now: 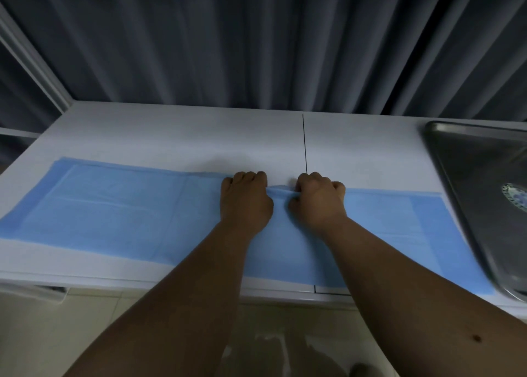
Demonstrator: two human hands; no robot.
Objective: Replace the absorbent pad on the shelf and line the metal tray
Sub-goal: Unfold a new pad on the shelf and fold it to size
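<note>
A long blue absorbent pad (114, 211) lies flat across the white shelf top (176, 137), from the left edge to near the metal tray (479, 177) on the right. My left hand (246, 200) and my right hand (319, 200) sit side by side at the pad's far edge near its middle. Both have curled fingers that pinch a small raised fold of the pad between them. The tray is bare metal with a round blue-and-white mark on its floor.
Dark grey curtains (256, 43) hang right behind the shelf. A thin seam (304, 143) splits the shelf top just beyond my right hand. Tiled floor (57, 334) shows below the shelf's front edge.
</note>
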